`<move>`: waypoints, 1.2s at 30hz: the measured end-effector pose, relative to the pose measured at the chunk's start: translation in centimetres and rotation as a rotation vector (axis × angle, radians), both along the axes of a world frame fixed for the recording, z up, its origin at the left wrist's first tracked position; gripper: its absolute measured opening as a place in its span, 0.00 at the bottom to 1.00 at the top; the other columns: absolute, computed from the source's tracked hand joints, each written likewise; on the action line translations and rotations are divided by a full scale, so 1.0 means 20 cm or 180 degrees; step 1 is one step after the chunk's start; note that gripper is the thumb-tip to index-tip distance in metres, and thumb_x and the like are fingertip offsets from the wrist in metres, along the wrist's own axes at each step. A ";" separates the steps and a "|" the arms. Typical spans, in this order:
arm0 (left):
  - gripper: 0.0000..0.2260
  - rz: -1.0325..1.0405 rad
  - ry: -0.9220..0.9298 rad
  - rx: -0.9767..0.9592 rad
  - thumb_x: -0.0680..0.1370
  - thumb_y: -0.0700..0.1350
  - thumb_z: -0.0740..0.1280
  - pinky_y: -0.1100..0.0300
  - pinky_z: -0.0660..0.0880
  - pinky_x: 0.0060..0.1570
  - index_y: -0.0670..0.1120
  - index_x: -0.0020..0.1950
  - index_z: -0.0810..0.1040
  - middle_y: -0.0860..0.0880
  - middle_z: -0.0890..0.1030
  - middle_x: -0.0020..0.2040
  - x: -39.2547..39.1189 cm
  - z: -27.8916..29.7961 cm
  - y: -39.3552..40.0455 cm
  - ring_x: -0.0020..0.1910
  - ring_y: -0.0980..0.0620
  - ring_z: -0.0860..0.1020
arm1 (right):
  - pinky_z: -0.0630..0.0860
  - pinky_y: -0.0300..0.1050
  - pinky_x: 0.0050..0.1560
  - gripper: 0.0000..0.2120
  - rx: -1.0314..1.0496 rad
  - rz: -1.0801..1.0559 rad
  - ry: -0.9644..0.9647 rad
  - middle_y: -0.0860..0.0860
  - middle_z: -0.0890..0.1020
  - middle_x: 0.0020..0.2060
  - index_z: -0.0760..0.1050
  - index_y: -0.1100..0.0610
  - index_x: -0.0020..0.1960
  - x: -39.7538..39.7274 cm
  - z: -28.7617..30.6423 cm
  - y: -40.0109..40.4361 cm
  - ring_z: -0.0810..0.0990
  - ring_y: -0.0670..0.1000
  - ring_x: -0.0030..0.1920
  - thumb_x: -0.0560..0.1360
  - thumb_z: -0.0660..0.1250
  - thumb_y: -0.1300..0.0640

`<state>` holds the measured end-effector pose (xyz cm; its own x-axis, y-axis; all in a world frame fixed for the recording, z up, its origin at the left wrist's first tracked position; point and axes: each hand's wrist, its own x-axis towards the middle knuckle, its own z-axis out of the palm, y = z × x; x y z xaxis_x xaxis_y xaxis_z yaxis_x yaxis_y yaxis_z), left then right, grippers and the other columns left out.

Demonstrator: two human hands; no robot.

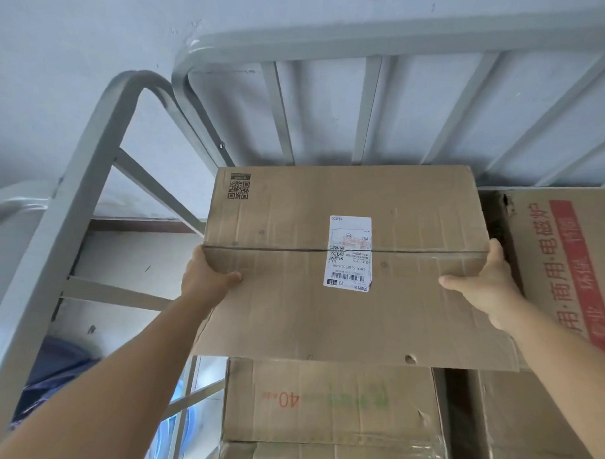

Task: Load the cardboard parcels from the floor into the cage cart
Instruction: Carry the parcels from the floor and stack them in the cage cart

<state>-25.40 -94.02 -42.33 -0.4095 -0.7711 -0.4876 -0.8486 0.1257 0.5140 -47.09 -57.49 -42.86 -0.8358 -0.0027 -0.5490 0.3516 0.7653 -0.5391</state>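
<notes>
A wide brown cardboard parcel [417, 304] with a white shipping label and a printed QR code fills the middle of the head view. My left hand [206, 277] grips its left edge and my right hand [484, 284] grips its right edge, thumbs on the near face. The parcel sits high inside the grey metal cage cart [366, 41], on top of a stacked parcel [327, 400] marked "40". Its far end reaches the cart's barred back wall.
A large box [570, 271] with red Chinese print stands directly right of the held parcel. Another box [527, 413] lies below it. The cart's left side frame [87, 188] rises at the left. Blue items [58, 361] lie beyond it, low left.
</notes>
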 end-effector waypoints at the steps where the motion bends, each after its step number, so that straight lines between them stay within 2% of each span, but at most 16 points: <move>1: 0.33 0.0017 0.0048 0.0002 0.67 0.45 0.78 0.42 0.76 0.55 0.47 0.67 0.66 0.45 0.76 0.58 -0.01 -0.02 -0.02 0.56 0.42 0.76 | 0.66 0.62 0.67 0.54 0.0012 0.0000 0.0005 0.55 0.62 0.74 0.47 0.47 0.78 -0.01 -0.01 -0.01 0.66 0.61 0.71 0.66 0.80 0.59; 6: 0.32 -0.0033 0.0028 -0.0067 0.66 0.45 0.78 0.42 0.77 0.53 0.48 0.65 0.66 0.45 0.76 0.58 -0.03 -0.05 -0.05 0.55 0.41 0.77 | 0.64 0.59 0.69 0.54 0.0116 0.0005 0.0050 0.54 0.58 0.76 0.44 0.47 0.79 -0.01 -0.03 -0.01 0.63 0.60 0.73 0.68 0.78 0.57; 12: 0.40 -0.0490 -0.0566 -0.0564 0.70 0.51 0.75 0.44 0.72 0.60 0.46 0.75 0.58 0.43 0.68 0.68 -0.04 0.02 0.04 0.64 0.40 0.71 | 0.61 0.59 0.72 0.54 0.0626 0.0412 -0.0037 0.54 0.52 0.78 0.39 0.50 0.80 0.02 0.03 -0.02 0.59 0.61 0.75 0.70 0.76 0.49; 15: 0.40 -0.1043 -0.0902 -0.0791 0.71 0.54 0.73 0.45 0.69 0.65 0.47 0.76 0.57 0.45 0.62 0.74 -0.01 0.10 0.15 0.68 0.40 0.68 | 0.58 0.59 0.74 0.52 0.1146 0.0943 0.0171 0.53 0.48 0.79 0.40 0.54 0.80 0.09 0.11 -0.06 0.54 0.59 0.77 0.71 0.73 0.43; 18: 0.41 -0.1747 -0.1104 -0.0961 0.74 0.56 0.70 0.47 0.59 0.72 0.48 0.79 0.50 0.46 0.54 0.79 0.03 0.21 0.31 0.75 0.43 0.58 | 0.53 0.56 0.75 0.50 0.1287 0.1474 0.0438 0.53 0.46 0.79 0.40 0.55 0.80 0.20 0.23 -0.07 0.48 0.56 0.78 0.73 0.69 0.41; 20: 0.41 -0.2218 -0.1158 -0.1191 0.76 0.57 0.67 0.50 0.54 0.73 0.48 0.79 0.47 0.47 0.51 0.79 0.03 0.32 0.43 0.77 0.46 0.53 | 0.51 0.55 0.75 0.49 0.1298 0.1798 0.0570 0.52 0.46 0.79 0.39 0.55 0.80 0.28 0.32 -0.06 0.47 0.54 0.79 0.74 0.68 0.41; 24: 0.39 -0.2627 -0.1020 -0.1381 0.77 0.56 0.65 0.51 0.49 0.75 0.49 0.79 0.44 0.48 0.50 0.80 0.06 0.54 0.64 0.78 0.47 0.48 | 0.50 0.53 0.76 0.48 0.1308 0.2233 0.0714 0.53 0.47 0.79 0.39 0.55 0.80 0.47 0.51 -0.01 0.48 0.55 0.79 0.75 0.67 0.42; 28: 0.38 -0.3031 -0.0760 -0.1755 0.78 0.56 0.64 0.52 0.48 0.75 0.48 0.79 0.44 0.48 0.51 0.79 0.11 0.77 0.81 0.78 0.48 0.48 | 0.46 0.52 0.76 0.47 0.1392 0.2441 0.0884 0.51 0.44 0.79 0.36 0.54 0.79 0.67 0.71 0.08 0.45 0.54 0.79 0.76 0.66 0.43; 36: 0.34 -0.3693 -0.0106 -0.1900 0.77 0.55 0.64 0.55 0.54 0.72 0.48 0.78 0.52 0.50 0.59 0.76 0.32 1.02 1.21 0.76 0.50 0.55 | 0.45 0.55 0.78 0.45 0.1418 0.1892 0.1045 0.51 0.45 0.79 0.39 0.54 0.80 1.14 1.05 0.43 0.44 0.54 0.79 0.77 0.66 0.46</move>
<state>-18.92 -69.79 -21.94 -0.9729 -0.0785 -0.2176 -0.1035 0.9890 0.1057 -24.32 -48.85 -21.95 -0.8821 -0.3357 -0.3304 -0.3042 0.9416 -0.1446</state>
